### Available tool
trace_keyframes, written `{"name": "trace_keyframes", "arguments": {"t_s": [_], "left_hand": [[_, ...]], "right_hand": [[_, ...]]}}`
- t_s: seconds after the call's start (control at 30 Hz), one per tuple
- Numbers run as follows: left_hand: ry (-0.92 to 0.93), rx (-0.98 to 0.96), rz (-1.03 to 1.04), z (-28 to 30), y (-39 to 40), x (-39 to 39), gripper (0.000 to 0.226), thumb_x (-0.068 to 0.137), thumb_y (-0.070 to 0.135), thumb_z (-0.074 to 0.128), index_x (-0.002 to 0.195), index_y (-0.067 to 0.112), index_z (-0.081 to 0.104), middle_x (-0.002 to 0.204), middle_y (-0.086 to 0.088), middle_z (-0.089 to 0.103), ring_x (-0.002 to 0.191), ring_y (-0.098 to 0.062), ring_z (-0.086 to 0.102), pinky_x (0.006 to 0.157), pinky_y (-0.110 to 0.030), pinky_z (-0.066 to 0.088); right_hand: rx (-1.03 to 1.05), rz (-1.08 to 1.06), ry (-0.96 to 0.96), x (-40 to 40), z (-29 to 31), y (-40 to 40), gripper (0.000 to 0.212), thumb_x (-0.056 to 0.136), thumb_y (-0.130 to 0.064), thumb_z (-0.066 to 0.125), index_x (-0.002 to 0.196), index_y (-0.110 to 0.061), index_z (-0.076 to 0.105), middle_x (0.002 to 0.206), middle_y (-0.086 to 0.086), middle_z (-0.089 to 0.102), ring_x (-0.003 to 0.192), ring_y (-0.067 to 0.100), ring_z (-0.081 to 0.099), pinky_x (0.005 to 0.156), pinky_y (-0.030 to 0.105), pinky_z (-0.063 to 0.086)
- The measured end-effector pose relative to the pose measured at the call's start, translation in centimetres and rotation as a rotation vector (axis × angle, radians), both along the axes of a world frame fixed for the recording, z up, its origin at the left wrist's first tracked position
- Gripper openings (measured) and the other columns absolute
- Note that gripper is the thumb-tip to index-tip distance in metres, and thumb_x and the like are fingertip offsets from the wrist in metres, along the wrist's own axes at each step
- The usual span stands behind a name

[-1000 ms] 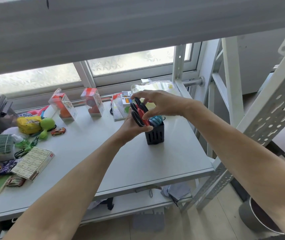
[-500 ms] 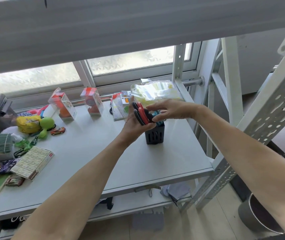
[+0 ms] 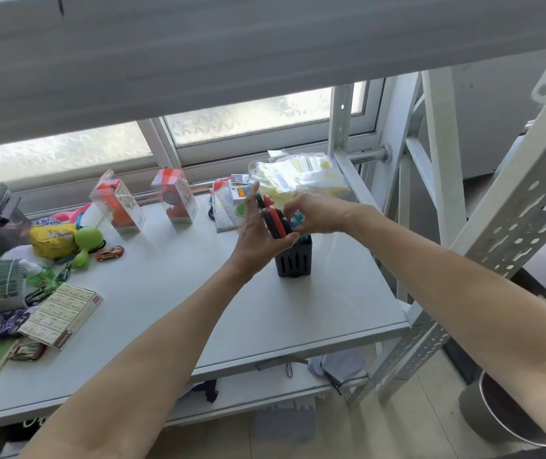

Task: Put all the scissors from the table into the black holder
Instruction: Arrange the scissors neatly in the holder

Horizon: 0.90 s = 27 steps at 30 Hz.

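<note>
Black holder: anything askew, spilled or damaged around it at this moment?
Nothing stands out. The black holder stands upright on the table; the left hand holds red-and-black scissors handles-up at its top, and the right hand touches blue handles already inside. No spill or damage shows.

daylight comes through the frosted window (image 3: 251, 117) behind the bench (image 3: 152, 293) and makes the scene bright and even. the panes are nearly blown out to white, with only a faint pattern left. the bench top takes a pale sheen and shows only soft, short shadows beside the boxes (image 3: 174, 197). the underside of the shelf (image 3: 232, 51) overhead sits in duller grey. the forearms glow warm along their upper sides. wide-angle distortion bends the shelf edge and the perforated post (image 3: 510, 226) at the right. the hands (image 3: 318, 213) are slightly soft with motion blur, and fine detail is smeared everywhere.
</note>
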<state>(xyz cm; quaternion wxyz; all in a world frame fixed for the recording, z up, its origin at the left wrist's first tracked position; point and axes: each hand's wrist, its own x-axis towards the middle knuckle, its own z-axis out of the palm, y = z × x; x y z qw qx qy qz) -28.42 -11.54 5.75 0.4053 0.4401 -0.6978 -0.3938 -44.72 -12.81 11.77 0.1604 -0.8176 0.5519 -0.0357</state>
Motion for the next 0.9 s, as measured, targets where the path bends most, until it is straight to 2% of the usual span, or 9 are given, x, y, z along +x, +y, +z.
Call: {"name": "trace_keyframes", "arguments": {"t_s": [0.13, 0.3, 0.5, 0.67, 0.77, 0.9], "left_hand": [[-0.027, -0.025, 0.006, -0.2, -0.2, 0.0, 0.12, 0.068, 0.02, 0.084, 0.154, 0.03, 0.001, 0.112, -0.01, 0.063, 0.1, -0.021, 0.071, 0.087, -0.049, 0.059], [-0.029, -0.039, 0.004, 0.0, -0.2, 0.1, 0.12, 0.069, 0.013, 0.085, 0.154, 0.027, 0.001, 0.115, -0.01, 0.059, 0.102, -0.018, 0.069, 0.084, -0.045, 0.061], [-0.053, -0.055, 0.016, -0.1, -0.1, -0.2, 0.118, 0.067, 0.017, 0.084, 0.152, 0.033, 0.004, 0.108, -0.013, 0.058, 0.096, -0.022, 0.069, 0.083, -0.044, 0.061], [-0.027, -0.052, -0.001, -0.3, -0.3, -0.1, 0.118, 0.064, 0.027, 0.081, 0.152, 0.034, 0.002, 0.114, -0.019, 0.054, 0.098, -0.025, 0.067, 0.083, -0.034, 0.062], [-0.037, -0.066, -0.01, -0.3, -0.3, -0.1, 0.116, 0.069, 0.015, 0.081, 0.153, 0.031, 0.002, 0.112, -0.022, 0.053, 0.094, -0.027, 0.066, 0.08, -0.026, 0.06], [-0.05, -0.075, -0.016, 0.0, -0.1, 0.0, 0.114, 0.072, 0.007, 0.081, 0.153, 0.026, 0.002, 0.112, -0.023, 0.052, 0.093, -0.028, 0.066, 0.081, -0.03, 0.061]], "right_hand": [[-0.086, 0.051, 0.171, 1.0, -0.4, -0.7, 0.029, 0.081, -0.033, 0.071, 0.109, -0.027, 0.062, 0.101, -0.004, 0.052, 0.101, 0.021, 0.055, 0.077, 0.032, 0.037], [-0.109, 0.095, 0.252, 0.8, -0.4, -0.5, 0.051, 0.078, -0.041, 0.072, 0.124, -0.034, 0.051, 0.099, -0.002, 0.042, 0.097, 0.021, 0.052, 0.074, 0.033, 0.034], [-0.21, 0.06, 0.207, 0.4, -1.0, 0.6, 0.036, 0.081, -0.047, 0.065, 0.111, -0.03, 0.059, 0.093, -0.002, 0.04, 0.082, 0.017, 0.044, 0.071, 0.032, 0.028], [-0.193, 0.027, 0.202, 0.3, -1.2, 0.6, 0.032, 0.085, -0.051, 0.062, 0.111, -0.033, 0.064, 0.095, -0.004, 0.038, 0.084, 0.015, 0.041, 0.074, 0.033, 0.026], [-0.173, 0.017, 0.195, 0.5, -1.0, 0.5, 0.025, 0.085, -0.051, 0.063, 0.103, -0.035, 0.069, 0.097, -0.003, 0.041, 0.088, 0.016, 0.047, 0.082, 0.037, 0.031], [-0.106, 0.016, 0.157, 0.6, -1.1, 0.2, 0.021, 0.083, -0.052, 0.064, 0.094, -0.035, 0.071, 0.108, 0.0, 0.048, 0.095, 0.017, 0.049, 0.087, 0.037, 0.038]]}}
